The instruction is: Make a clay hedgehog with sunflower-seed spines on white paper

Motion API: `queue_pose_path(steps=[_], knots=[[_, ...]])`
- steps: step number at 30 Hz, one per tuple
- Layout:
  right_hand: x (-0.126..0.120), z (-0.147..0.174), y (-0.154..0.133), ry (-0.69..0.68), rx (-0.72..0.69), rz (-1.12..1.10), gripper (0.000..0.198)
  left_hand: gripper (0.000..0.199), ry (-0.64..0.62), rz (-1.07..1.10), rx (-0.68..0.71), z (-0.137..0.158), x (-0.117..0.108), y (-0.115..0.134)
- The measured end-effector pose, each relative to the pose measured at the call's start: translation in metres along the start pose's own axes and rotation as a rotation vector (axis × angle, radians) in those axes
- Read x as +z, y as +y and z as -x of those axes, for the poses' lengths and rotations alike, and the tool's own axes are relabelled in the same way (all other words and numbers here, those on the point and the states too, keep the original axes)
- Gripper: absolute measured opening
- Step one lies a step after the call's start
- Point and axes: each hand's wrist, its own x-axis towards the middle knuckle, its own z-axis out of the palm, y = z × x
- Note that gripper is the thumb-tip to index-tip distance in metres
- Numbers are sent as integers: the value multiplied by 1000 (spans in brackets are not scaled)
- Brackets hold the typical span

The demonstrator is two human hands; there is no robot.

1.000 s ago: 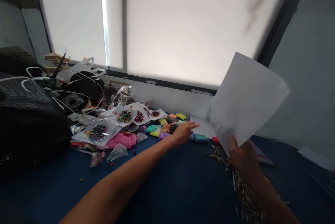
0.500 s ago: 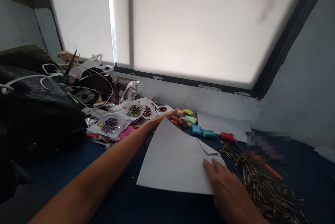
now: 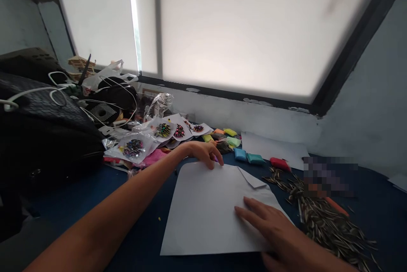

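A sheet of white paper lies in front of me on the dark blue tabletop. Its far right corner is folded over into a small flap. My left hand reaches to the far edge of the sheet, fingers bent down and apart, fingertips at that edge. Spread across the right part of the paper is my right hand, fingers apart. Just beyond the left hand lie small soft packets, among them a blue packet, a teal packet and a pale green packet.
Striped sunflower seeds are heaped at the right, near a red packet. Another white sheet lies by the wall. At the left stand a black bag, cables and clear plastic bags with colourful seed-like pieces.
My left hand has drawn back from the packets to the paper's far edge, fingers now bent down. The paper has come nearer and lies flatter; the right hand reaches further onto it.
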Motion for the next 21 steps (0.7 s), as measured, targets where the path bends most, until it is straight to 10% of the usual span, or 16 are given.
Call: queue_pose_path(steps=[6,12,21], knots=[[-25,-2,13,112,280,-175,62,36,38,63,-19,-3,6,-2],[-17,-39,19,82,225,10,60,33,66,193,-32,2,17,4],[-11,-66,23,150,225,154,57,30,-281,416,-79,4,34,9]])
